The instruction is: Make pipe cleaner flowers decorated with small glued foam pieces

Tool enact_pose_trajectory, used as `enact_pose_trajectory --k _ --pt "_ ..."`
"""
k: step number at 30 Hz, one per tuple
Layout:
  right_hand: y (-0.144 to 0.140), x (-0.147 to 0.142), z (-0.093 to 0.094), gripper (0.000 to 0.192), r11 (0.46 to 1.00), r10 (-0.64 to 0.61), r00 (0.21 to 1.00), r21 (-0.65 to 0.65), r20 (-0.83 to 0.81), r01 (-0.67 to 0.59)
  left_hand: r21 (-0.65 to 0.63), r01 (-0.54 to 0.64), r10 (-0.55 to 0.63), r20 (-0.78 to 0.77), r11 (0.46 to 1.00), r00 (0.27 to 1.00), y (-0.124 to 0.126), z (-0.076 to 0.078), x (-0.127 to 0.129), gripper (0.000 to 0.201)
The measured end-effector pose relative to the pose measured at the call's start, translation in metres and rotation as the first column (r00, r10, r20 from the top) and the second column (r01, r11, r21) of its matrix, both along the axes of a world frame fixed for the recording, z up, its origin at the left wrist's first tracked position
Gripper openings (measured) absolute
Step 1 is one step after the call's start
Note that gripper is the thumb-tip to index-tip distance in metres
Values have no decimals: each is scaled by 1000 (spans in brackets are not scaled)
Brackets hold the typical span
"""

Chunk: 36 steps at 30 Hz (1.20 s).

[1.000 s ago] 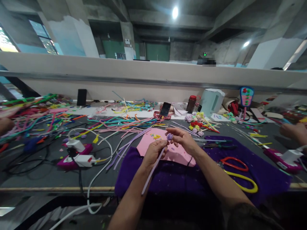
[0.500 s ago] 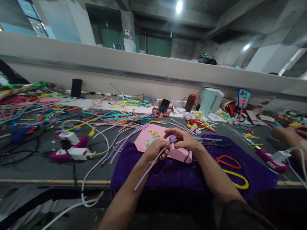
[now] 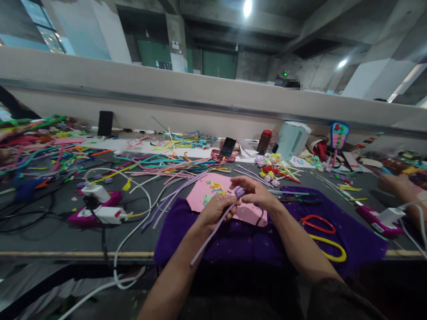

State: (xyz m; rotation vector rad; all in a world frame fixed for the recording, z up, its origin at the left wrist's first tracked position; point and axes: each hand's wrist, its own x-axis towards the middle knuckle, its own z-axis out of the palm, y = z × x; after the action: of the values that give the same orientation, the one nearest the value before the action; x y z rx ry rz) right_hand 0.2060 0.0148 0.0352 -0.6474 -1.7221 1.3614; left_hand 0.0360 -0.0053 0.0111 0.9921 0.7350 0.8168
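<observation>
My left hand [image 3: 218, 209] pinches a lilac pipe cleaner [image 3: 210, 240] just below its looped, bud-shaped head [image 3: 239, 192]. The long stem slants down along my left forearm. My right hand [image 3: 255, 192] curves around the head from the right, fingers apart. Its index finger is above the head and its thumb lies close to the right side; whether they touch it I cannot tell. Under both hands is a pink sheet [image 3: 196, 195] with short yellow and green pipe cleaner bits [image 3: 215, 187], on a purple cloth [image 3: 176, 231].
Red and yellow handled scissors [image 3: 328, 249] and pliers [image 3: 305, 200] lie at right. Loose pipe cleaners [image 3: 160, 166] spread left, beside a power strip [image 3: 100, 211] with cables. Behind are a phone [image 3: 227, 147], finished flowers [image 3: 268, 171], a bottle [image 3: 264, 141] and a co-worker's hand [image 3: 395, 184] at far right.
The bud-shaped head has turned slightly and looks more closed up. The stem's lower end has shifted a little right. Both hands stay nearly in place.
</observation>
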Motion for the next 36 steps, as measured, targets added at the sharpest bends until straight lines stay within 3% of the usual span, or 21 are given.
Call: enact_pose_trajectory --k 4,6,24,32,36 --pt "6 -2 -7 34 947 -321 931 -55 -171 316 -26 -136 138 83 990 987 1 0 0 28" --pt "9 -4 -11 21 919 -394 902 -95 -173 383 -32 -174 177 93 984 980 3 0 0 29" --pt "-1 -23 -24 24 964 -228 973 -132 26 230 48 -261 252 152 964 956 7 -7 -2 34" --pt "-1 -24 -23 36 930 -367 919 69 146 361 -10 -376 373 143 927 917 8 -8 -1 34" --pt "-8 -30 -18 31 926 -376 922 8 91 377 -5 -412 406 188 911 894 10 -10 1 33"
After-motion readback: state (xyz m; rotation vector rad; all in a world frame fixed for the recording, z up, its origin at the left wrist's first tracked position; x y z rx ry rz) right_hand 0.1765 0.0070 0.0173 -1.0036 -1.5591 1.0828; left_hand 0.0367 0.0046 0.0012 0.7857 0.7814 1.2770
